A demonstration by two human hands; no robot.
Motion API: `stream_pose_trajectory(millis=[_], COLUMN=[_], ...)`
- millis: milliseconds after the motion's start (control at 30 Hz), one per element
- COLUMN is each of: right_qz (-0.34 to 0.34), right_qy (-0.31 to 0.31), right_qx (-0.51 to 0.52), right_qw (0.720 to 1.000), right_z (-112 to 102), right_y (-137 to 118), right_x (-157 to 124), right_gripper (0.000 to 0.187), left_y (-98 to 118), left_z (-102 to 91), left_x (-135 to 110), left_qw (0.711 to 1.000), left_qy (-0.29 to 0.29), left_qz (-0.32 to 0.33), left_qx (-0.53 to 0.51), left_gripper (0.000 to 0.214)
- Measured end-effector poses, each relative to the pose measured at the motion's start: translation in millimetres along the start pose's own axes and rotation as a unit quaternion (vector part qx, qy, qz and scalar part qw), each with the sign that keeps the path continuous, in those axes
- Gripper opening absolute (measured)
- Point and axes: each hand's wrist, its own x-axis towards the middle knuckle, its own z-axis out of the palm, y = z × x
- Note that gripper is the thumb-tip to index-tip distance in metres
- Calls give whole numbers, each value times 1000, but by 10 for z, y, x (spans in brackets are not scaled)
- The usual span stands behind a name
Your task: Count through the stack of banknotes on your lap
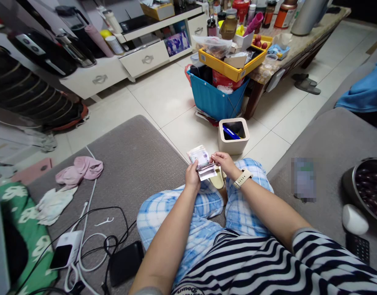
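Note:
Above my knees, both hands hold a small stack of banknotes [202,161]. My left hand [193,176] grips the stack from below, its thumb pressed on the notes. My right hand [224,161], with a pale watch on the wrist, pinches the right edge of the top notes. I sit on a grey sofa in blue plaid trousers and a striped shirt. Part of the stack is hidden by my fingers.
A beige waste bin [234,135] stands on the tiled floor just beyond my hands. Behind it is a blue basket [215,98] and a cluttered table with a yellow tray [231,67]. Cables, a charger [65,250], and cloths lie left; a fruit bowl [368,186] right.

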Motion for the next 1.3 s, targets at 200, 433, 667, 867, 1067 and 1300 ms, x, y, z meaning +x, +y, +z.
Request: stream_pose_trajectory(millis=[200,433,667,867,1067,1300], right_qz=[22,49,47,36,34,30], right_qy=[68,51,50,23,18,12], right_qx=[-11,1,2,9,17,21], right_qw=[997,997,998,999,999,999], right_z=[-43,-1,10,24,22,20], right_y=[122,81,58,20,14,34], right_x=[53,48,37,14,12,15], right_gripper=[38,31,32,34,36,35], left_y=[-1,-10,-47,-33,-32,-35], left_z=[13,-3,-21,-25,-27,-24], left_x=[-28,-41,23,44,41,47], left_qw=[1000,999,1000,1000,1000,1000], left_qy=[-27,-47,-18,4,0,7], left_qz=[-10,-14,2,-9,-5,-3], left_qx=[-6,9,-4,-20,-12,-14], left_gripper=[40,40,35,28,29,27])
